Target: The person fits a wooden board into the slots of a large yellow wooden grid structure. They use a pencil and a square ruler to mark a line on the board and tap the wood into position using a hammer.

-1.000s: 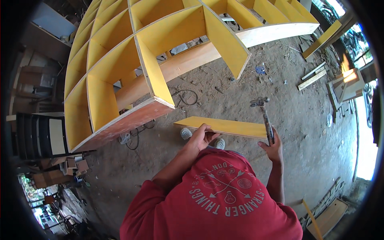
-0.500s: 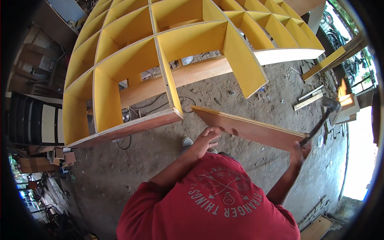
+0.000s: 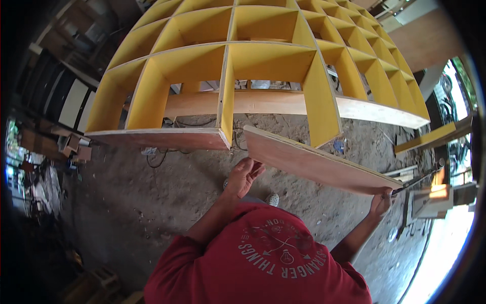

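Here clamps board [image 3: 314,163] and hammer [image 3: 412,181] in right fingers [image 3: 388,193] at mid-right, slanting lengthwise toward mid-frame, above left fingers [image 3: 256,167] of untellable grip

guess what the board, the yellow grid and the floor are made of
Board: likely plywood, bare reddish-brown face; its edge looks layered.
Yellow grid: probably plywood, since edges show pale plies; the yellow could be paint or laminate.
Floor: perhaps packed earth or rough concrete, dull, uneven.
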A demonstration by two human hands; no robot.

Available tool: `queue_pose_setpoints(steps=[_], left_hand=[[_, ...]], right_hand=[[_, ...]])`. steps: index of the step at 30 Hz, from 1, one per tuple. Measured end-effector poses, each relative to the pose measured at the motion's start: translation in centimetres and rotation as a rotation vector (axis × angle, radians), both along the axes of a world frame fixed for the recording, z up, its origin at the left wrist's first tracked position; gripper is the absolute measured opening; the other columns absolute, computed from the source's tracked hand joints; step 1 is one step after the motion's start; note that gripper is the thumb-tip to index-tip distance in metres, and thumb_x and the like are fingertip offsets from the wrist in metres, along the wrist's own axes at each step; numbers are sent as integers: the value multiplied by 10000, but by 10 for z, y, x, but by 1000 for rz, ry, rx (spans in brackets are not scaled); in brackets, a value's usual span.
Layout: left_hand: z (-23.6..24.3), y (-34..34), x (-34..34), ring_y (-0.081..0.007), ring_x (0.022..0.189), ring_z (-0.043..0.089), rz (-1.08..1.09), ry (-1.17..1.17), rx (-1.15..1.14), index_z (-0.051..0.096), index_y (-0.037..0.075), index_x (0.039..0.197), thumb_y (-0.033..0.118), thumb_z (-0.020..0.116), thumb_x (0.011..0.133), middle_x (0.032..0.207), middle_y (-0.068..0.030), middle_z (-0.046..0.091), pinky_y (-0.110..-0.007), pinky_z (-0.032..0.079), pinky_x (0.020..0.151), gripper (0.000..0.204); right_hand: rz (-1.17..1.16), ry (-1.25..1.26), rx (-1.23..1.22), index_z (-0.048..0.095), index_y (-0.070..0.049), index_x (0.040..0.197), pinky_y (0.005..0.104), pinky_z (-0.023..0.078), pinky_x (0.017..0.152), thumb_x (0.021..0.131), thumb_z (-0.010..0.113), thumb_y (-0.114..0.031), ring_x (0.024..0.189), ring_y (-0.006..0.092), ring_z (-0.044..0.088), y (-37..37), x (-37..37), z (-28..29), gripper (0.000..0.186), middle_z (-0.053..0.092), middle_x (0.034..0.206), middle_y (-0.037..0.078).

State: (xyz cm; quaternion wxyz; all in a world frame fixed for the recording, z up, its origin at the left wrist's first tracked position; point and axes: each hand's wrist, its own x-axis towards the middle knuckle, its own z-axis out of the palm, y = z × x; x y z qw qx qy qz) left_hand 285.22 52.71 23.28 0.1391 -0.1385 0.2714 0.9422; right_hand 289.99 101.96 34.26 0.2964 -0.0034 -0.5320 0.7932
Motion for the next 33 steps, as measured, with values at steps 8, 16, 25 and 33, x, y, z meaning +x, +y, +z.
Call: queue_pose_setpoints(steps=[8, 16, 25, 33], left_hand=[[6, -3, -3, -221, 1118, 636, 457, -32, -79, 563, 19, 1203, 130, 565, 1002, 1203, -111, 630, -366, 536, 1011, 230], [-11, -5, -11, -226, 1129, 634, 587, -9, -104, 514, -57, 1287, 138, 609, 978, 1234, -141, 618, -339, 531, 1018, 377], [-8, -3, -18, -251, 1123, 640, 657, -60, -113, 537, -61, 1247, 85, 610, 968, 1219, -153, 616, -358, 544, 1017, 323], [-7, -7, -18, -256, 1100, 650, 676, -57, -119, 570, -47, 1208, 68, 612, 963, 1190, -143, 628, -355, 560, 993, 274]], right_hand=[[322, 50, -193, 451, -178, 922, 224, 349, 664, 839, 774, -69, 668, 61, 398, -31, -104, -10, 351, 482, 817, -76], [307, -13, -66, 382, -181, 856, 216, 309, 606, 851, 746, -60, 686, 44, 389, -63, -139, 6, 383, 420, 789, -80], [314, -52, -44, 390, -167, 840, 240, 344, 724, 873, 703, -5, 791, 76, 447, -63, -141, 5, 354, 474, 848, -52], [351, -59, -22, 398, -164, 827, 268, 342, 778, 882, 680, 21, 828, 93, 437, -60, -139, -7, 342, 465, 861, -43]])
